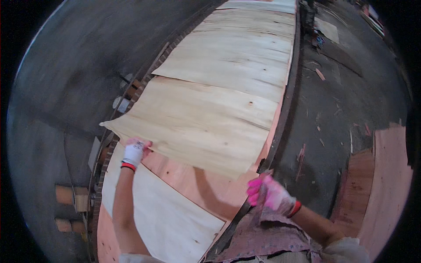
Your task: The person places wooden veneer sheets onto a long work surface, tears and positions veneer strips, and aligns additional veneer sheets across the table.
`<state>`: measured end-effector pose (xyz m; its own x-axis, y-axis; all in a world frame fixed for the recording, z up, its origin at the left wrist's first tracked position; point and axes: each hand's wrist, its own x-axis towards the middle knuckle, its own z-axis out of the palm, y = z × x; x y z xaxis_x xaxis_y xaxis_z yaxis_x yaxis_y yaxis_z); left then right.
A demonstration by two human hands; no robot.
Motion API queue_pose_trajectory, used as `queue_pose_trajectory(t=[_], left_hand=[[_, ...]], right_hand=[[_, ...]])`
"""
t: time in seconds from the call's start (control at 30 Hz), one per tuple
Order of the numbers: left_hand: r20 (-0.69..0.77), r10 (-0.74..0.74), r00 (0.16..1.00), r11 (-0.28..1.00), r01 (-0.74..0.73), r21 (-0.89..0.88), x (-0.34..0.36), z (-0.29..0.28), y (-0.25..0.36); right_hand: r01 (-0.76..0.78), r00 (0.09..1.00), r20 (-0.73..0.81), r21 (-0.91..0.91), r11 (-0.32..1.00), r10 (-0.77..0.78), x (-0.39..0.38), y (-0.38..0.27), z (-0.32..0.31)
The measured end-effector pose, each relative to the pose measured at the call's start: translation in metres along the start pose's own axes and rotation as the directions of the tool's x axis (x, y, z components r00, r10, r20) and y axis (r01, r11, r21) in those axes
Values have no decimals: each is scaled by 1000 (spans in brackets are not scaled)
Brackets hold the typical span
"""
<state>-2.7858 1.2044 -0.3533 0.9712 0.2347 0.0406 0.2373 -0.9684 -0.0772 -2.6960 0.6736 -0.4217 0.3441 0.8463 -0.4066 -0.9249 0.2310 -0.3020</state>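
Note:
A pale wood veneer sheet (210, 116) lies across the long bench, its near edge slightly wavy and its left corner sticking out past the side. My left hand (135, 151), in a white glove with pink fingers, is closed at that near edge and pinches the sheet. Below the edge shows a pinkish veneer layer (188, 175), and a second pale veneer piece (171, 215) lies on it under my left forearm. My right hand (272, 193), in a pink and white glove, is closed beside the bench's right edge. A thin brownish thing shows at its fingers, too blurred to name.
More pale veneer sheets (232, 48) run along the bench to the far end. A dark rail (287, 118) borders its right side. Stacked reddish boards (381, 175) stand at the right, and wood scraps (301, 157) litter the floor. Brown blocks (64, 194) are at the left.

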Motion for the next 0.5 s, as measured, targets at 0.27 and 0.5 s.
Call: queue_pose_trajectory(t=[0.27,0.5], left_hand=[[-65,-134,989,236,-32,-971,73,-208,45],[-599,71,797,876,-338,-345,141,-427,147]], right_hand=[[344,892,-341,82,935,-298,-27,-69,-37],[193,940,-317,195,962,-125,-20,-56,-74]])
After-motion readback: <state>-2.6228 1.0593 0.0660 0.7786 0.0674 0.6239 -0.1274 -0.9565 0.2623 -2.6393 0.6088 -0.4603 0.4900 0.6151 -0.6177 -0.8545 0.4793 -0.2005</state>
